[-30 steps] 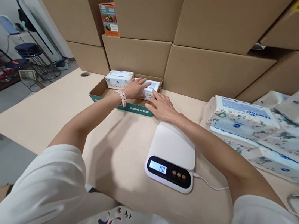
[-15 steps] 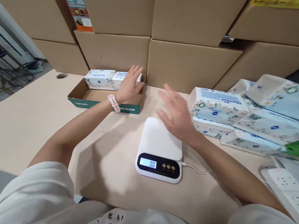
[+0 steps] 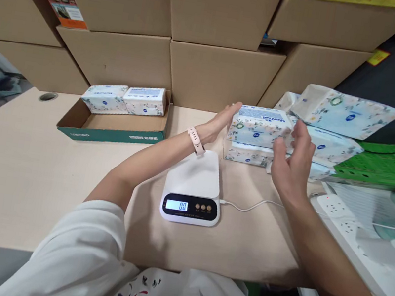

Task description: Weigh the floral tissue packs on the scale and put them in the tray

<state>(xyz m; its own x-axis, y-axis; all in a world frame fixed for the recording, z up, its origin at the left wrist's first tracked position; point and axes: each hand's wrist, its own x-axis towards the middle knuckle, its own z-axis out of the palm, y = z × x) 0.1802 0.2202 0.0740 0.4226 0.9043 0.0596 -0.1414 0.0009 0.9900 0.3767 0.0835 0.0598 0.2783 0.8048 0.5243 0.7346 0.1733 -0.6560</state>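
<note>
A white, flower-printed tissue pack (image 3: 260,128) lies on top of the front of a stack of similar packs at the right. My left hand (image 3: 219,124), with a pink watch band on its wrist, is at the pack's left end, fingers stretched out along it. Near the right end is my right hand (image 3: 295,161), its thumb and fingers apart; whether it touches the pack I cannot tell. Below my left forearm, a white digital scale (image 3: 194,180) reads 0.0. Two more tissue packs (image 3: 124,100) sit in a shallow green-and-brown box (image 3: 117,136) at the left.
Large cardboard boxes (image 3: 220,71) form a wall behind the table (image 3: 22,165). A white cable (image 3: 248,209) runs from the scale toward a power strip (image 3: 343,221) at the right. Beside the stack lies a green perforated tray (image 3: 385,168). A cable hole (image 3: 48,97) is at the far left.
My left hand has gone from the box at the left across to the tissue pack's left end. My right hand has moved right to the pack's other end. The view has turned right.
</note>
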